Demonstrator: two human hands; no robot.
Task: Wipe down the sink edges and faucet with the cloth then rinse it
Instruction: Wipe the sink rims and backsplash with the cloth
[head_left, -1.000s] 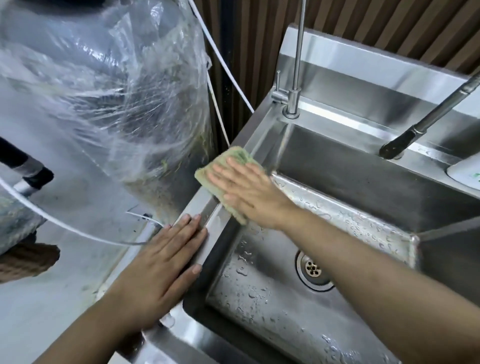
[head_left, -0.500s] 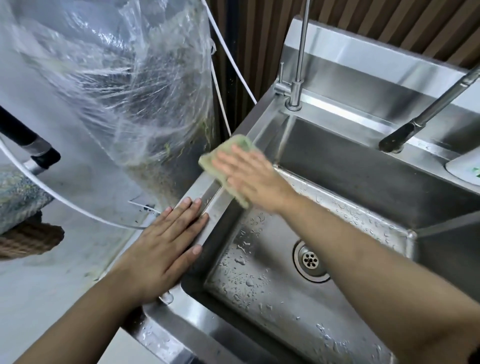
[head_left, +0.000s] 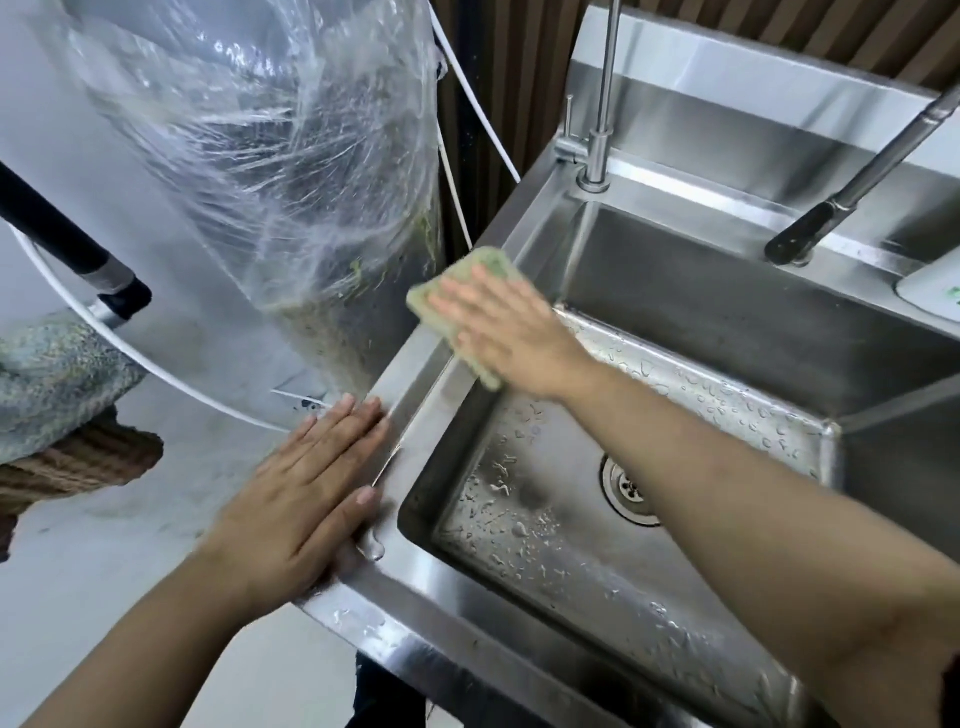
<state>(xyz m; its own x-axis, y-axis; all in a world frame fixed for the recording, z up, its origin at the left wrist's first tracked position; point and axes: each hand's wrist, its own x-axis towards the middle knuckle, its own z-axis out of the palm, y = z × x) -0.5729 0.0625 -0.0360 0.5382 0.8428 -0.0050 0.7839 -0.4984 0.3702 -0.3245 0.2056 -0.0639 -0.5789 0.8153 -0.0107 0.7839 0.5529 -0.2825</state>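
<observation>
A stainless steel sink (head_left: 415, 618) with a wet basin fills the right side. My right hand (head_left: 504, 332) lies flat on a yellow-green cloth (head_left: 470, 275) and presses it onto the sink's left edge, near the back corner. My left hand (head_left: 311, 493) rests flat, fingers together, on the same left edge nearer to me and holds nothing. A thin steel faucet (head_left: 597, 150) stands at the back left corner. A larger faucet with a dark spout (head_left: 831, 213) reaches in from the upper right.
A large clear plastic bag (head_left: 270, 156) hangs just left of the sink, close to the cloth. White hoses (head_left: 478, 104) run behind it. A drain (head_left: 628, 488) sits in the basin floor. A white object (head_left: 935, 291) lies on the back right ledge.
My right hand and the cloth have slid a little further along the left edge toward the back corner. My left hand stays put on the edge.
</observation>
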